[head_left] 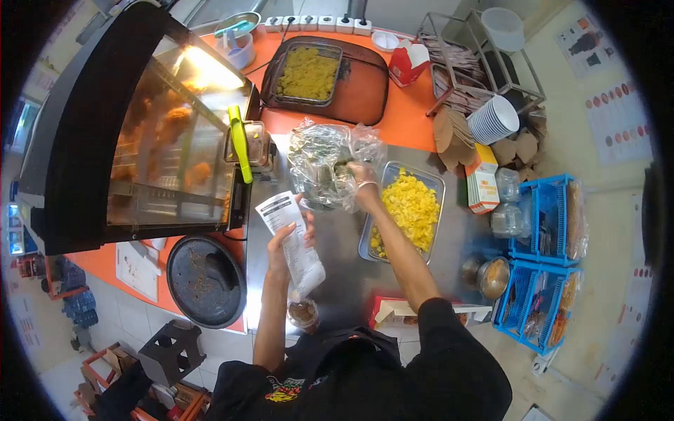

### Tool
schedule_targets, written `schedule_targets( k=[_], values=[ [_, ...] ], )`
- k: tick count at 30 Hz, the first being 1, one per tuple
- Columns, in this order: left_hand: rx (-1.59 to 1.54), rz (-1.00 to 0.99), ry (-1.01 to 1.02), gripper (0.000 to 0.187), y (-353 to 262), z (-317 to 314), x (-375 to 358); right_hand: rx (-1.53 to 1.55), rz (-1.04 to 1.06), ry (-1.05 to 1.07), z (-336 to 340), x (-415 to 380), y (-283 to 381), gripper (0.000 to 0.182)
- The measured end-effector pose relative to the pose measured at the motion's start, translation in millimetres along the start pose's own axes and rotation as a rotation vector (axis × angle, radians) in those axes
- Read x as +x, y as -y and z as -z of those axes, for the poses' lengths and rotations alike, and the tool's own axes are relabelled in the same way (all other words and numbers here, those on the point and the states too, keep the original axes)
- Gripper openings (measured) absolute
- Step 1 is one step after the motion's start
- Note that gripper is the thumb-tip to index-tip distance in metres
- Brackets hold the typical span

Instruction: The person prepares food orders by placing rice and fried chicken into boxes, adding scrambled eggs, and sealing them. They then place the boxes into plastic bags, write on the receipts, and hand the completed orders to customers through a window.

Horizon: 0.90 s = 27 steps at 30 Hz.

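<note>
- Closest to us is the black shirt [337, 382], with its short sleeves.
- Our left hand [279, 245] is partly closed around a long printed paper slip [303, 256], thumb across its face.
- Our right hand [361, 181] has its fingers bent at the clear plastic bag [316, 151]; we cannot tell whether they grip it or its green contents.
- The bag sits on the steel counter [338, 274], just beside the yellow pieces [411, 210] in their tray [437, 178].
- Left of the bag we see a lit food cabinet [175, 140].
</note>
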<state>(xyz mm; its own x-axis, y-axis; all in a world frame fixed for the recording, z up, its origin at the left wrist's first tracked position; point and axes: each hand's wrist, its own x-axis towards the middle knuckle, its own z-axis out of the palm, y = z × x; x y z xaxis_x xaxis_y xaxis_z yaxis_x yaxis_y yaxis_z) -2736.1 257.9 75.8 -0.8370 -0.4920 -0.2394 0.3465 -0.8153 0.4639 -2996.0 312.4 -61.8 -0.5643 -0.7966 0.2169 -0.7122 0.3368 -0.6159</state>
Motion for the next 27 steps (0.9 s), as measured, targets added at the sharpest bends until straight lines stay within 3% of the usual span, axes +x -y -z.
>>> schedule_targets(
  k=[1, 3, 4, 6, 7, 9, 10, 12, 13, 14, 16, 19, 21, 23, 27],
  values=[
    [0.000, -0.008, -0.002, 0.074, -2, 10, -3, 0.003, 0.007, 0.003, 12, 0, 11, 0.018],
    [-0.027, -0.012, -0.028, 0.075, -6, 26, -10, 0.617, -0.290, -0.271, 39, -4, 28, 0.009],
    [-0.015, -0.019, -0.053, 0.074, -8, 27, -14, 0.612, -0.301, -0.276, 53, -6, 27, 0.009],
    [0.032, -0.036, -0.088, 0.075, -8, 22, -19, 1.043, -0.440, -0.584, 90, -20, 24, 0.021],
    [0.061, -0.033, -0.103, 0.076, -6, 14, -22, 1.013, -0.466, -0.622, 112, -38, 29, 0.021],
    [0.159, -0.035, -0.062, 0.076, 3, 5, -22, 1.291, -0.412, -0.632, 165, -81, 44, 0.027],
    [0.217, -0.053, -0.023, 0.075, 6, -10, -26, 1.255, -0.466, -0.677, 198, -105, 53, 0.027],
    [0.237, -0.008, -0.030, 0.074, 18, -39, -41, 0.926, -0.399, -0.400, 252, -185, 65, 0.028],
    [0.232, 0.036, -0.036, 0.074, 29, -38, -53, 0.573, -0.517, -0.234, 274, -242, 36, 0.029],
    [0.250, 0.042, 0.044, 0.074, 32, -40, -52, 0.309, -0.647, -0.035, 313, -261, 61, 0.024],
    [0.293, 0.075, 0.158, 0.073, 46, -47, -59, 0.431, -0.716, -0.027, 332, -327, 65, 0.018],
    [0.452, 0.190, 0.058, 0.071, 77, -65, -89, 0.499, -0.704, 0.043, 302, -410, 43, 0.016],
    [0.447, 0.240, 0.085, 0.070, 102, -66, -103, 0.207, -0.502, 0.063, 256, -445, 33, 0.013],
    [0.439, 0.298, 0.123, 0.068, 124, -68, -116, 0.295, -0.363, 0.030, 186, -474, 6, 0.019],
    [0.513, 0.349, 0.137, 0.068, 164, -89, -145, 0.125, 0.008, 0.312, 131, -481, -8, 0.030]
  ],
)
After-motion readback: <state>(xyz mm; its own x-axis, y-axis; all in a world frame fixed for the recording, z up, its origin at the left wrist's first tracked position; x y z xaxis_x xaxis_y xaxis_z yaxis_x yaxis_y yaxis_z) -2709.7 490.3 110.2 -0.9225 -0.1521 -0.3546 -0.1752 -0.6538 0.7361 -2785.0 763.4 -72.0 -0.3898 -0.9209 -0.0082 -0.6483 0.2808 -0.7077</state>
